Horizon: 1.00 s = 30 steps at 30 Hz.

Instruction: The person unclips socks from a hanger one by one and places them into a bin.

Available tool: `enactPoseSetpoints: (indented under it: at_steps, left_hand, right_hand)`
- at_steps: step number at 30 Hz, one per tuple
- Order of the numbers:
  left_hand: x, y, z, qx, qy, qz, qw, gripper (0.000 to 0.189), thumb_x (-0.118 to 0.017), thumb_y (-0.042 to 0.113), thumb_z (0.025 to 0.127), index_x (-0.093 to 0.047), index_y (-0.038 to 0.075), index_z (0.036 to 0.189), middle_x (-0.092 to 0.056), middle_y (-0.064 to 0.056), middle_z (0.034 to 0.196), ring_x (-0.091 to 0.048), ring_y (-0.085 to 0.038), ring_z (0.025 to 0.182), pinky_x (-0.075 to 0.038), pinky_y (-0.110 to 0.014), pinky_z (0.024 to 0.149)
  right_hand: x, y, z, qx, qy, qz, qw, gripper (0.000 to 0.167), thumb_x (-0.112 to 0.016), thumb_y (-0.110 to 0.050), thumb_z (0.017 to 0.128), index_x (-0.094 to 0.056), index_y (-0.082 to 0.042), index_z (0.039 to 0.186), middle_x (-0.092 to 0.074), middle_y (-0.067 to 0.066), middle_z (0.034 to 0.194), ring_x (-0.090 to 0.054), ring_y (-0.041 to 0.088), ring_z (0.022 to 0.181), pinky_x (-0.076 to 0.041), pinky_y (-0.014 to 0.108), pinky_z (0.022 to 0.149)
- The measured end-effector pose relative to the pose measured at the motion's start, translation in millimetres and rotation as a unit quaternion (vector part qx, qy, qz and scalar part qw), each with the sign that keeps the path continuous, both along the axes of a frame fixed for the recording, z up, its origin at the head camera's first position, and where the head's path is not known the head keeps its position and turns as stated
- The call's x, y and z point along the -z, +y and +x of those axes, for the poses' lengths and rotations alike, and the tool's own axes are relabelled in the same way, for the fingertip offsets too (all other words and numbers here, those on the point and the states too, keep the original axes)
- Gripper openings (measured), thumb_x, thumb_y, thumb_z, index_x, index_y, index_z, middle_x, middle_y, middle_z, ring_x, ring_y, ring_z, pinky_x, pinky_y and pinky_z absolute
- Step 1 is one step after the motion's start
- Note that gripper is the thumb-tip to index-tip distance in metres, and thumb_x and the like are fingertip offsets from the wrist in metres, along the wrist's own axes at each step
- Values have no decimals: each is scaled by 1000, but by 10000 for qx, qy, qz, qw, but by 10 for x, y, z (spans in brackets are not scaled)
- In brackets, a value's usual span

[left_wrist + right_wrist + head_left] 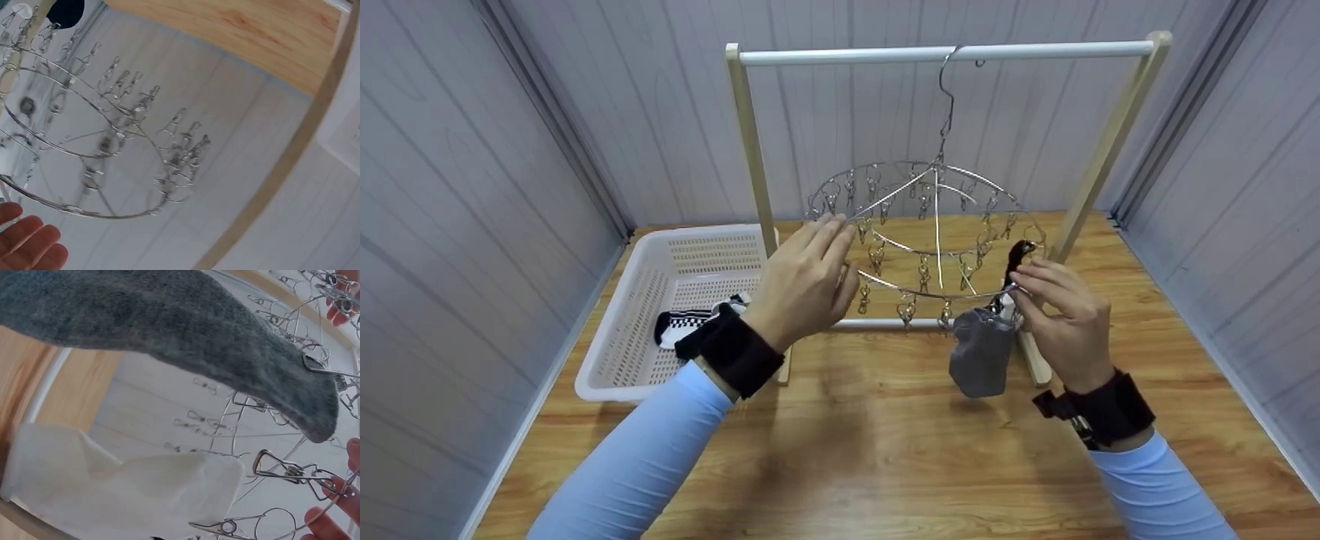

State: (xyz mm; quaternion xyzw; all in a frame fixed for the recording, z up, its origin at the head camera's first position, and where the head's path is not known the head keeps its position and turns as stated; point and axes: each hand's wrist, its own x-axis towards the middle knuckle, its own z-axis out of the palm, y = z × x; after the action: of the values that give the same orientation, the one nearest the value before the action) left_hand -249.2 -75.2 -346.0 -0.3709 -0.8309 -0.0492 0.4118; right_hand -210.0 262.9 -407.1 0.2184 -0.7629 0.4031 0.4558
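Observation:
A round metal clip hanger (937, 225) hangs by its hook from the white rail. At its left rim, my left hand (810, 281) is raised with extended fingers, and the left wrist view shows the fingertips (34, 239) right beside the wire. My right hand (1065, 319) pinches the wire at the right front rim, thumb against fingers. Close by that hand, a grey sock (982, 352) hangs from a clip. A white sock (124, 489) hangs near it, mostly hidden in the head view. Farther back on the right rim is a black sock (1018, 259).
A white perforated basket (607, 352) stands at the left with a black-and-white checked sock (682, 326) and darker pieces inside. The rack has wooden posts (750, 142), a top rail (840, 56) and a low bar. Panel walls enclose the wooden floor (915, 465).

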Motion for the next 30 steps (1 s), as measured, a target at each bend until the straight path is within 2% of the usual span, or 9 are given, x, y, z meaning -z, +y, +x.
enactPoseSetpoints:
  at_steps: [4,8,11,13,18,25,30]
  left_hand:
    - [9,111,70,300,215,-109,9993,47,-68,39,104,-75,-2,125,-79,-19,124,-76,-35,118,-61,-45,108]
    - [32,177,114,370,422,-306,9980,47,-70,47,102,-78,3,119,-82,-13,117,-78,-30,111,-63,-43,103]
    - [61,192,112,406,607,-377,9966,40,-74,42,101,-80,5,115,-83,-10,113,-79,-28,107,-64,-41,100]
    - [83,188,93,440,739,-388,9955,33,-76,37,100,-81,7,112,-83,-8,108,-80,-26,103,-65,-39,96]
    - [112,138,33,565,997,-367,9927,16,-80,21,97,-81,7,103,-83,-6,98,-80,-23,93,-66,-35,87]
    - [115,66,-71,678,1095,-225,9914,14,-85,10,90,-81,3,101,-83,-9,94,-80,-23,90,-67,-33,86]
    - [118,22,-125,632,1041,-261,9922,13,-85,9,90,-79,1,98,-82,-9,93,-80,-25,91,-67,-33,89]
  right_hand:
    - [-21,-57,27,-133,39,32,9999,27,-84,19,79,-83,5,101,-81,25,102,-66,-2,121,-51,23,114]
    - [-31,-133,53,-192,123,89,9997,26,-85,19,78,-84,5,100,-81,23,97,-72,13,108,-51,24,112]
    - [-40,-197,78,-191,197,167,9995,25,-85,17,78,-84,5,99,-81,22,94,-70,29,97,-50,20,108]
    - [-50,-242,90,-202,238,209,9993,24,-86,16,78,-84,4,98,-81,21,93,-68,35,92,-49,18,104]
    - [-57,-352,109,-186,350,339,9986,22,-87,13,77,-84,3,96,-82,18,92,-66,36,85,-45,19,96]
    - [-61,-474,162,-45,468,633,9969,24,-87,12,77,-83,3,98,-81,18,93,-65,37,86,-47,31,92]
    - [-61,-578,257,-156,669,719,9950,25,-84,12,79,-83,4,103,-80,20,100,-67,40,93,-50,29,99]
